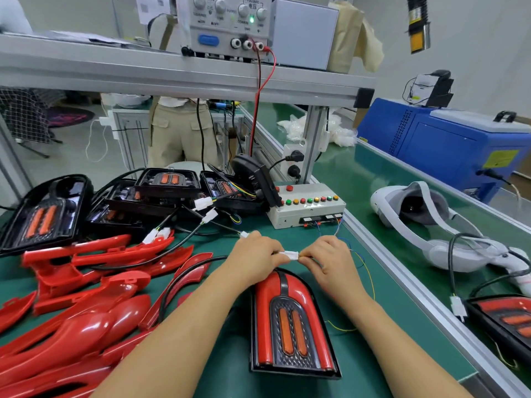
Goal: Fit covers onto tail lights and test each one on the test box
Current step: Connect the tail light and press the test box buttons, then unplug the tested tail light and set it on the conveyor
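White connector [290, 255] in the pinching fingers of left hand [255, 261] and right hand [329, 264], just above the tail light [290, 326]

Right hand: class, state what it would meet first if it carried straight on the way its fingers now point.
The right hand points leftward along the white connector that both hands pinch, so it would probably meet the left hand first.

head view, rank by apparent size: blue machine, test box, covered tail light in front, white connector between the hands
1. blue machine, cut off at the frame edge.
2. tail light, nearest the camera, which inflates it.
3. test box, farther back; true order against the tail light unsure.
4. connector, clearly smallest.
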